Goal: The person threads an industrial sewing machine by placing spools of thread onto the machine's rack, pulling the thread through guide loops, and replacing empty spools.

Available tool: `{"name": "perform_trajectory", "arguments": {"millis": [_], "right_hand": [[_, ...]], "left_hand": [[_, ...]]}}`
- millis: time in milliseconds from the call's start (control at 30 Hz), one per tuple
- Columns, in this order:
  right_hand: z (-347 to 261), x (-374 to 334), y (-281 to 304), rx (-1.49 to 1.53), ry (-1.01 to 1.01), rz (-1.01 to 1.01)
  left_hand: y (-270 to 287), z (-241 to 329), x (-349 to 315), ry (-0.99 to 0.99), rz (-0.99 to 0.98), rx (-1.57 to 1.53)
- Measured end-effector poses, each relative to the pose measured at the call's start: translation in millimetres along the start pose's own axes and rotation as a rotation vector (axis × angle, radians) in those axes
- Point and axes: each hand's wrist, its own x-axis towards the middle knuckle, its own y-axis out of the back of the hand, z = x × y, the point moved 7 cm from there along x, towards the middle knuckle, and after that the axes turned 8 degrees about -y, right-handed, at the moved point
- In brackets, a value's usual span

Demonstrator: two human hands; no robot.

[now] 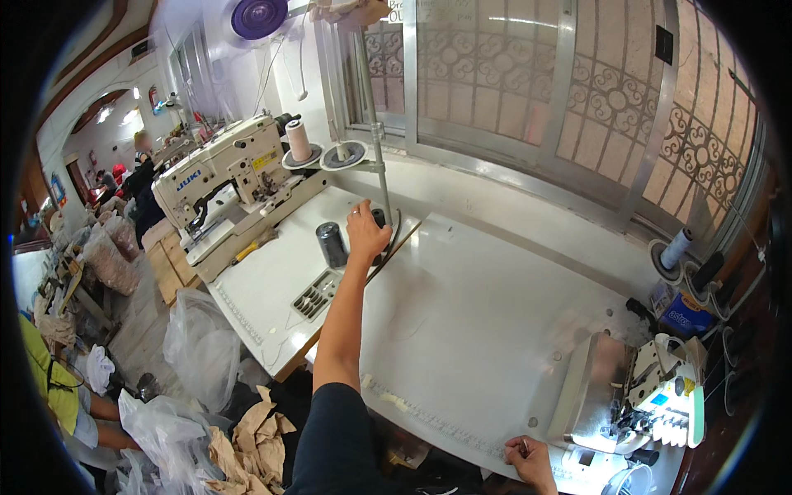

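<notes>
My left arm point(337, 346) stretches forward across the seam between two white worktables. At its end my left hand point(369, 234) has its fingers bent around a dark thread cone point(379, 218), much of which the hand covers. Just left of the hand a second dark cone point(332, 245) stands upright. A grey compartment tray point(317, 295) of small parts lies nearer me, beside the forearm. Down at the front edge of the right table, my right hand point(532, 464) is closed, with a small dark thing at its fingertips that is too small to name.
A white sewing machine point(227, 177) stands at the left, with a thread stand point(344, 155) behind my hand. An overlock machine point(660, 396) with its lamp lit sits at the right. Plastic bags point(202, 338) and crumpled brown paper point(252, 437) lie at lower left, near a person point(58, 384).
</notes>
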Motion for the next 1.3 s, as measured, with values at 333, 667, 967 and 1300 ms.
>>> {"name": "perform_trajectory", "arguments": {"millis": [333,667,967,1300], "right_hand": [[-1,1,2,-0.151,0.094,0.060],[-5,3,2,-0.157,0.131,0.022],[-1,-9,-1,-0.039,-0.064,-0.025],[-7,-1,-10,-0.040,0.186,-0.167]], "left_hand": [[-57,-24,42,-0.163,-0.385,0.303],[-6,3,57,-0.216,-0.295,0.233],[-33,2,15,0.003,-0.479,0.215],[22,0,8,-0.074,-0.232,0.203]]}}
